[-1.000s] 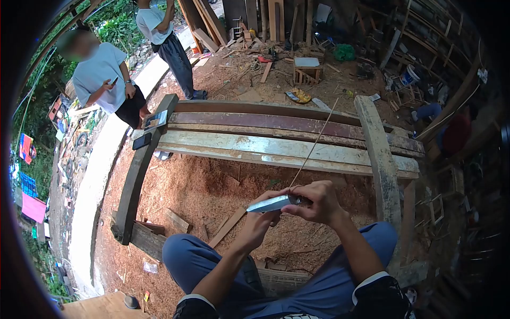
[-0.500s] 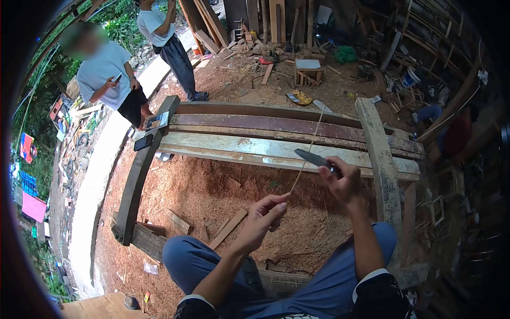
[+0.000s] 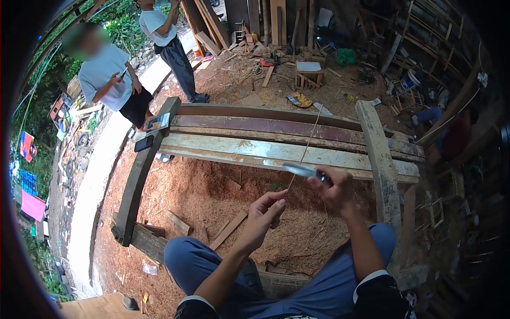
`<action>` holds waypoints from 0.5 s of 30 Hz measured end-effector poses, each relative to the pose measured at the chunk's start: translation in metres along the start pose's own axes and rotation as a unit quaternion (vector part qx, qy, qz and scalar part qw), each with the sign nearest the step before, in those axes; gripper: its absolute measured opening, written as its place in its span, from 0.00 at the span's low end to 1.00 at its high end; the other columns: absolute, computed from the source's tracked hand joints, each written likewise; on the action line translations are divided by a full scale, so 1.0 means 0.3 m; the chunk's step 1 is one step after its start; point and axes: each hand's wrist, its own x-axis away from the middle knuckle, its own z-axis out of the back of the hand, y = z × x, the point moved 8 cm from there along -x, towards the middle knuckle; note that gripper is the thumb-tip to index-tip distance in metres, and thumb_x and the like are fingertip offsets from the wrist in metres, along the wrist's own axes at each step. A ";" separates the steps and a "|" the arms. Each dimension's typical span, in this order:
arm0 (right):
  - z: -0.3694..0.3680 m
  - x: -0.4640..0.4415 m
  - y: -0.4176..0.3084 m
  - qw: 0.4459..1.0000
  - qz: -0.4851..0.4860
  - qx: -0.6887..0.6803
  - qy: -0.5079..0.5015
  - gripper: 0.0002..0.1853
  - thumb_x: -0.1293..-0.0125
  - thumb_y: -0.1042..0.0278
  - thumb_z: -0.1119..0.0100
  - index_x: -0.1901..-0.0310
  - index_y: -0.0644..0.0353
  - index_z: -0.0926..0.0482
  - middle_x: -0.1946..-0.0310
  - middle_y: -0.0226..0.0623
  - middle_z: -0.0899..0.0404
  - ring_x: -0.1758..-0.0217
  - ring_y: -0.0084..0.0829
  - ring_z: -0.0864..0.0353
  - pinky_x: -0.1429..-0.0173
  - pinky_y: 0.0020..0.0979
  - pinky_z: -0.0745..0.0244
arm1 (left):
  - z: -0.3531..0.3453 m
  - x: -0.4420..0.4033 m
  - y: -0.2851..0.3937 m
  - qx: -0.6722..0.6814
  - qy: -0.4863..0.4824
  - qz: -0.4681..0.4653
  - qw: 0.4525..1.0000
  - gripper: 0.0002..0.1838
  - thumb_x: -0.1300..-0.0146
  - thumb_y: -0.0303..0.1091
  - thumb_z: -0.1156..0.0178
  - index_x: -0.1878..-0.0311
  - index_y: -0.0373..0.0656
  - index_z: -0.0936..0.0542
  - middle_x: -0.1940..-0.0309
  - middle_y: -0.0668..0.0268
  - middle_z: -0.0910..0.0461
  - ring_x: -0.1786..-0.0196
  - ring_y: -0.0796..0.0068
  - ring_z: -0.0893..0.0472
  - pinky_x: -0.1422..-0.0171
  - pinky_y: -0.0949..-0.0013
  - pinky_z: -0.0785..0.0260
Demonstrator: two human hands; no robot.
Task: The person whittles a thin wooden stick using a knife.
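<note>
Between the fingertips of my left hand (image 3: 267, 213) is the lower end of a thin wooden stick (image 3: 306, 149), which slants up and to the right. My right hand (image 3: 334, 189) is closed round the handle of a knife (image 3: 302, 170). Its blade points left and crosses the stick a little above my left fingertips; whether it touches the stick I cannot tell. The knife and right hand are slightly blurred. Beyond both hands lie long wooden beams (image 3: 255, 147) across a timber frame.
A phone (image 3: 144, 143) and a flat printed item (image 3: 158, 123) rest on the left timber (image 3: 139, 178). The right upright timber (image 3: 380, 149) stands near my right arm. Wood shavings cover the ground (image 3: 202, 196). Two people stand at the upper left, one holding a phone (image 3: 124, 74).
My right hand and the knife have moved down and left along the stick, towards my left fingertips. The left hand has barely moved. The standing person's phone has tilted and risen slightly.
</note>
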 end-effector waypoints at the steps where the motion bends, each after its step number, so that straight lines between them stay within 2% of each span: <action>1: -0.011 0.001 -0.025 1.000 0.017 0.015 -0.012 0.23 0.37 0.40 0.37 0.66 0.55 0.16 0.85 0.32 0.22 0.83 0.28 0.19 0.78 0.32 0.27 | 0.005 -0.004 -0.005 -0.003 0.001 -0.003 1.000 0.15 0.27 0.36 0.43 0.42 0.43 0.22 0.75 0.79 0.33 0.77 0.90 0.39 0.74 0.80 0.47; 5: -0.123 0.043 -0.097 0.993 0.090 -0.043 -0.070 0.25 0.38 0.37 0.37 0.64 0.56 0.15 0.87 0.32 0.25 0.84 0.26 0.21 0.77 0.32 0.30 | 0.052 -0.022 -0.082 -0.026 -0.017 -0.003 0.999 0.15 0.27 0.36 0.43 0.41 0.43 0.22 0.74 0.79 0.32 0.77 0.90 0.40 0.74 0.80 0.47; 6: -0.108 0.034 -0.098 0.991 0.118 -0.040 -0.058 0.25 0.37 0.37 0.38 0.64 0.57 0.15 0.87 0.31 0.24 0.84 0.26 0.22 0.78 0.32 0.31 | 0.038 -0.019 -0.066 -0.023 -0.019 -0.006 1.000 0.15 0.27 0.36 0.43 0.41 0.43 0.22 0.73 0.79 0.32 0.77 0.90 0.40 0.75 0.80 0.48; 9: -0.023 0.000 -0.021 0.998 -0.001 -0.062 -0.012 0.24 0.37 0.39 0.37 0.64 0.56 0.15 0.86 0.31 0.24 0.84 0.25 0.22 0.79 0.31 0.31 | -0.006 -0.003 -0.019 -0.023 -0.020 -0.007 1.000 0.15 0.27 0.36 0.43 0.41 0.43 0.22 0.73 0.79 0.31 0.78 0.91 0.40 0.75 0.80 0.48; 10: -0.001 0.000 0.022 0.998 -0.029 -0.032 0.044 0.24 0.36 0.39 0.39 0.64 0.57 0.16 0.86 0.31 0.24 0.84 0.25 0.23 0.79 0.31 0.32 | -0.010 0.001 -0.018 -0.032 -0.018 0.001 0.999 0.15 0.27 0.36 0.43 0.41 0.43 0.22 0.73 0.79 0.31 0.78 0.91 0.40 0.75 0.80 0.49; 13: -0.027 0.008 -0.026 0.999 0.029 0.020 -0.017 0.24 0.35 0.39 0.39 0.64 0.56 0.16 0.86 0.32 0.23 0.84 0.26 0.22 0.78 0.31 0.31 | -0.004 -0.005 -0.023 -0.024 -0.006 0.003 1.000 0.15 0.27 0.35 0.43 0.41 0.42 0.22 0.73 0.79 0.31 0.78 0.91 0.40 0.75 0.81 0.49; 15: -0.106 0.034 -0.072 0.996 0.073 -0.017 -0.036 0.23 0.36 0.39 0.38 0.65 0.56 0.16 0.85 0.33 0.22 0.83 0.27 0.20 0.78 0.33 0.29 | 0.007 -0.011 -0.034 -0.008 -0.002 -0.010 1.000 0.15 0.27 0.35 0.43 0.42 0.42 0.22 0.73 0.79 0.31 0.78 0.91 0.40 0.75 0.81 0.49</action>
